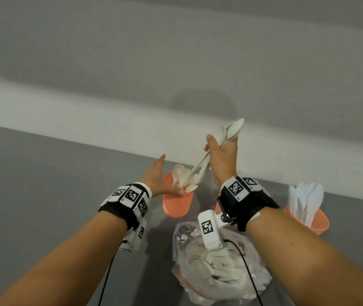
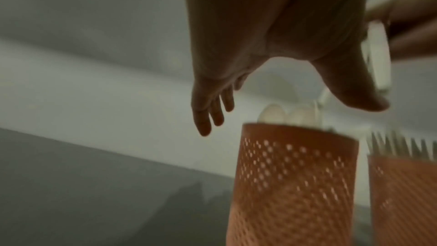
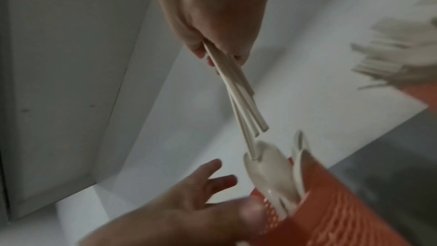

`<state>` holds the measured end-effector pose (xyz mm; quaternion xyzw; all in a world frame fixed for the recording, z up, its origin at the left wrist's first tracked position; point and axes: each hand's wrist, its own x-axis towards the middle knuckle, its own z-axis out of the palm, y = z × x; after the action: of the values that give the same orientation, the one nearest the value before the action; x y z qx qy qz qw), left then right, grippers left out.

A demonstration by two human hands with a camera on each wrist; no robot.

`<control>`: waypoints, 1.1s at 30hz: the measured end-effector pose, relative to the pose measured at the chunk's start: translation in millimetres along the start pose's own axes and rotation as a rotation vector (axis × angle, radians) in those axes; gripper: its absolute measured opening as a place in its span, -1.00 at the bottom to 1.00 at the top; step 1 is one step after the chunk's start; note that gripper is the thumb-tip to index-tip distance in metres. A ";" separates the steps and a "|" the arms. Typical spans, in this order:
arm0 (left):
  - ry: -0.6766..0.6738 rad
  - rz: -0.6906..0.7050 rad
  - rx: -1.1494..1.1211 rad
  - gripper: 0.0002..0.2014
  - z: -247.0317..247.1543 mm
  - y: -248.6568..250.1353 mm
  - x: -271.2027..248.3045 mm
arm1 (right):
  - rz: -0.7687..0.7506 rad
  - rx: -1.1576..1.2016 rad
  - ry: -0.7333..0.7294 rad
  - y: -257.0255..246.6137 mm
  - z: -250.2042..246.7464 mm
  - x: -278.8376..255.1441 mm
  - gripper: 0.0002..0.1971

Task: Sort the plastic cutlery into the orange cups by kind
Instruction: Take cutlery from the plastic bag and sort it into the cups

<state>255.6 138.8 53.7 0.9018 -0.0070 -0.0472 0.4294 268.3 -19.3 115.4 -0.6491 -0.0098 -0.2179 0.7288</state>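
Right hand (image 1: 221, 159) grips a bundle of white plastic spoons (image 1: 224, 138), handles angled down into the left orange cup (image 1: 177, 203), which already holds spoons. Left hand (image 1: 158, 175) is open, fingers straight, thumb by the cup's rim. Right orange cup (image 1: 308, 219) holds white knives. A middle cup (image 2: 406, 194) holds forks. Clear bag (image 1: 218, 268) of cutlery lies near on the grey table (image 1: 43, 184).

Three cups stand in a row on the surface (image 1: 43, 173), by the wall. The left cup (image 1: 177, 204) has spoons (image 1: 184, 178) in it. The right cup (image 1: 308, 219) has knives (image 1: 306, 199). The bag (image 1: 216, 266) lies in front.
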 end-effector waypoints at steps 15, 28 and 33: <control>0.208 0.099 -0.102 0.13 38.1 -22.4 -1.0 | 0.041 0.017 -0.182 39.4 33.4 -14.3 -0.72; 0.182 0.022 -0.081 0.23 36.1 -19.0 -13.8 | -0.193 -0.396 -0.444 51.0 28.3 -21.8 -0.80; 0.145 -0.020 -0.083 0.29 30.7 -16.1 -16.4 | -0.145 -0.613 -0.614 40.3 12.4 -22.1 -0.75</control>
<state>236.0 126.1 23.2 0.8844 0.0349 0.0136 0.4653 264.9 1.7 72.8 -0.8676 -0.2063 -0.0585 0.4487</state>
